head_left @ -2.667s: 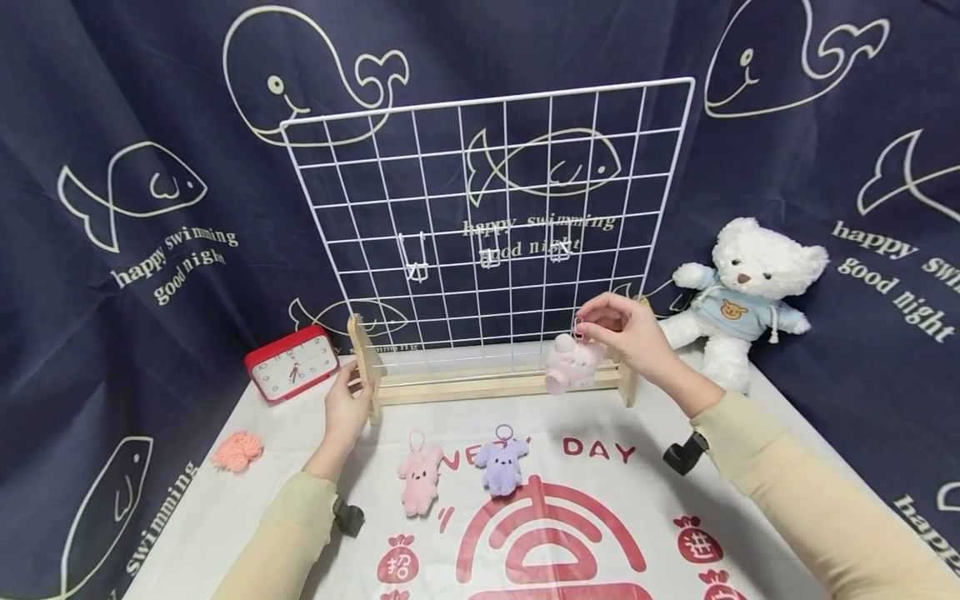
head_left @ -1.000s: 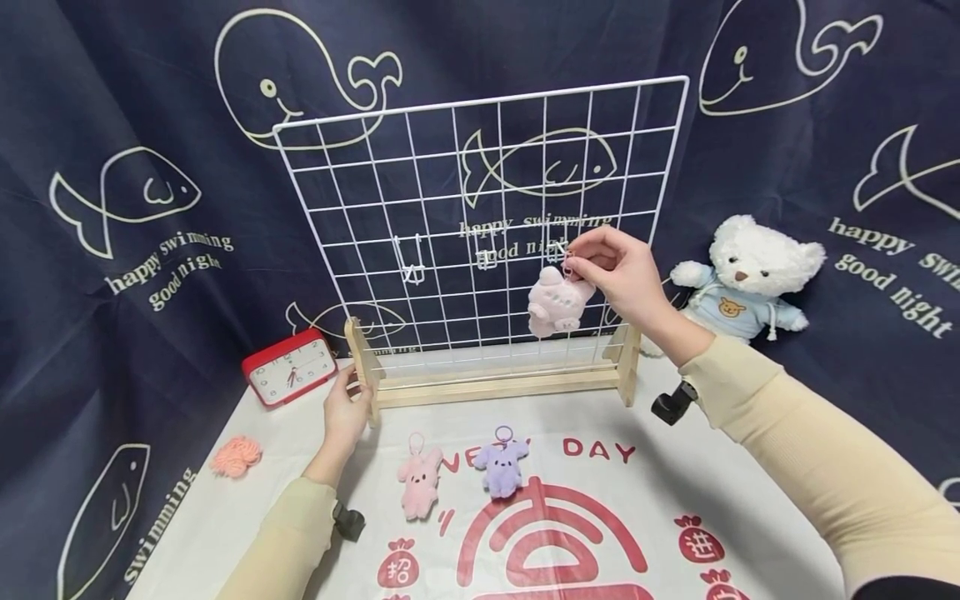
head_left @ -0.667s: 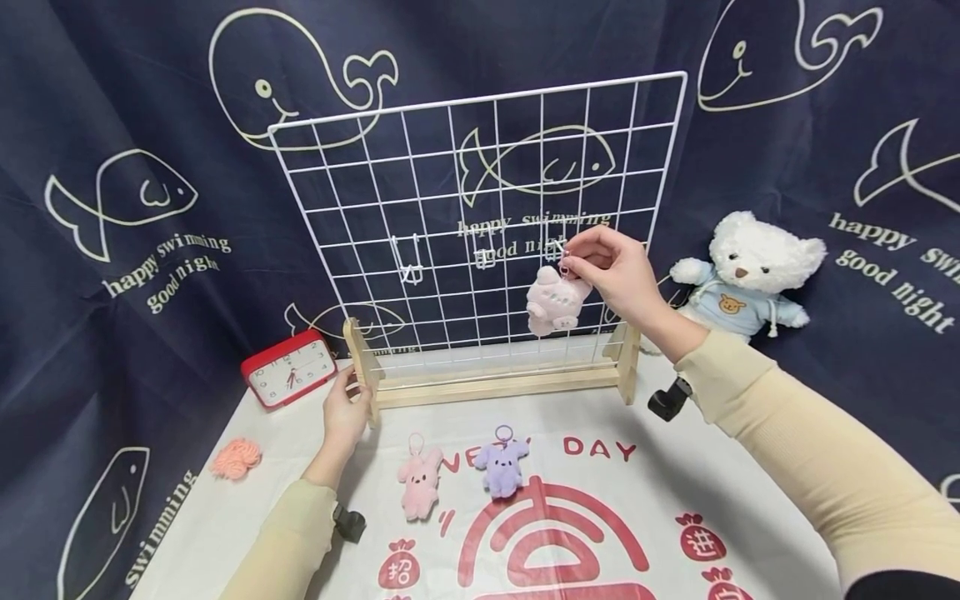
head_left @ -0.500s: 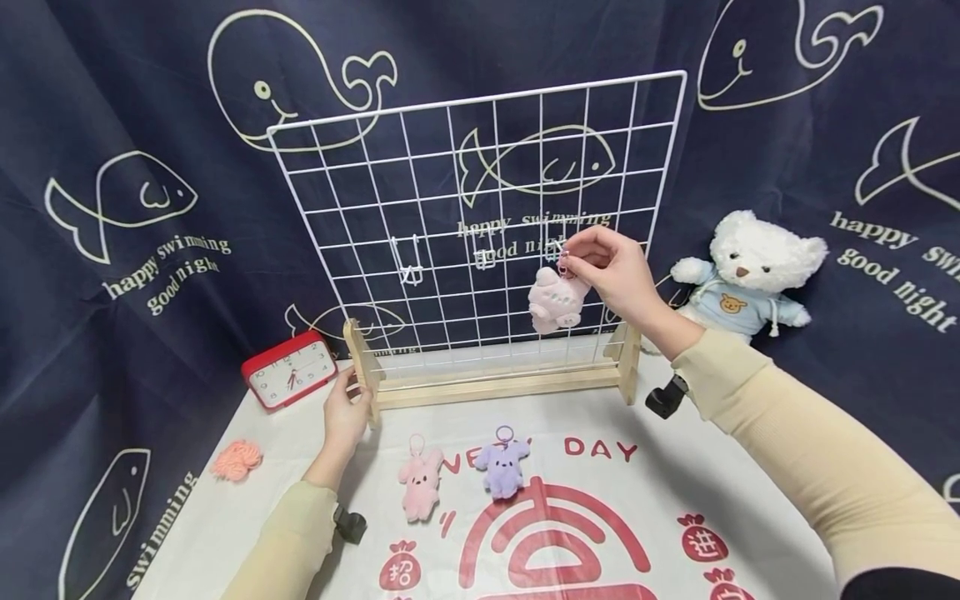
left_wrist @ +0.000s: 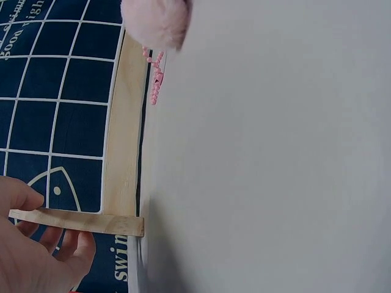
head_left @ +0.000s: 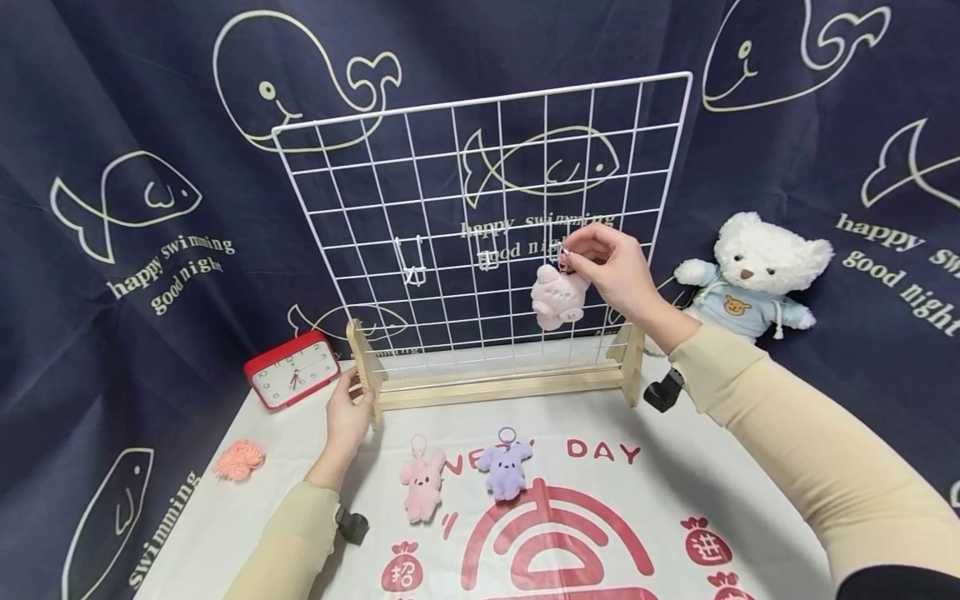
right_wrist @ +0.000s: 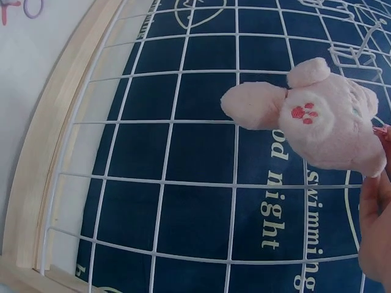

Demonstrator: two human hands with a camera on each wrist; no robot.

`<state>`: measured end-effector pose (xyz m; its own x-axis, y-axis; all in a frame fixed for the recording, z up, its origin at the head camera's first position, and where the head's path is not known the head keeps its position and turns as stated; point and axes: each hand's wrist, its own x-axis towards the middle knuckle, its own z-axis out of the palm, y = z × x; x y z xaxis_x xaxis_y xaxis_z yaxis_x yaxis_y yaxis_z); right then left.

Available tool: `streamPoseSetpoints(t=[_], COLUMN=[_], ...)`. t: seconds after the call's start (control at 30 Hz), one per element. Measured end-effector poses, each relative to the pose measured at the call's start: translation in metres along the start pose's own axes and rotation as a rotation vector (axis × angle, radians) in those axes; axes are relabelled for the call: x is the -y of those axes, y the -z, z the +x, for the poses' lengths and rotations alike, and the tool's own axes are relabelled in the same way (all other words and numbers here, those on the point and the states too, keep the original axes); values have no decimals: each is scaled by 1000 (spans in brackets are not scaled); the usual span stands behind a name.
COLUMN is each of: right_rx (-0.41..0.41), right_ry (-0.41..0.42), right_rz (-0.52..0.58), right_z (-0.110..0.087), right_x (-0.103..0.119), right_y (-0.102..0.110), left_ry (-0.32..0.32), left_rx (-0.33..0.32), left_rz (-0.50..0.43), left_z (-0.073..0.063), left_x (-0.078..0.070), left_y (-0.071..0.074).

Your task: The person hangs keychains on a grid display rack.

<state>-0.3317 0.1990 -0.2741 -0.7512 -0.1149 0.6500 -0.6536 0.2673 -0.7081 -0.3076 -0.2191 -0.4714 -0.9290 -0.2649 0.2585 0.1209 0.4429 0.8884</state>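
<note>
My right hand (head_left: 617, 265) pinches the ring of a pale pink plush keychain (head_left: 558, 300), which dangles in front of a white wire grid rack (head_left: 482, 102). The ring is right at the rightmost white hook, partly hidden by the fingers. In the right wrist view, the plush (right_wrist: 327, 131) hangs close before the mesh, a red paw print showing. Down at the left, my left hand (head_left: 348, 414) grips the rack's wooden foot (head_left: 366, 371), thumb on one side and fingers on the other in the left wrist view. Two further hooks hang on the grid, left (head_left: 414, 274) and middle (head_left: 487, 261).
A pink plush keychain (head_left: 422, 487) and a purple one (head_left: 506, 471) lie on the white printed cloth. Left of the rack stand a red clock (head_left: 292, 372) and a coral yarn bundle (head_left: 240, 460). A white teddy bear (head_left: 768, 254) sits at the right.
My right hand has lifted the pale pink plush keychain from near the rack's wooden base up to the right hook, then stayed almost still there. My left hand keeps its grip on the foot.
</note>
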Motion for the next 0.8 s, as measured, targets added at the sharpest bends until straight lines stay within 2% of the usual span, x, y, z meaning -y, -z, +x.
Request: streamPoseSetpoints(t=[0.3, 0.33, 0.8], right_rx=[-1, -3, 5], right_ry=[-14, -12, 7], right_rz=[-34, -33, -1], right_z=[4, 5, 5], right_x=[0, -5, -10], right_y=[-3, -3, 0], left_ry=[7, 9, 7], left_rx=[2, 2, 9], left_rz=[4, 3, 5], left_z=[-2, -2, 1], left_x=[1, 1, 0], left_y=[-1, -1, 2])
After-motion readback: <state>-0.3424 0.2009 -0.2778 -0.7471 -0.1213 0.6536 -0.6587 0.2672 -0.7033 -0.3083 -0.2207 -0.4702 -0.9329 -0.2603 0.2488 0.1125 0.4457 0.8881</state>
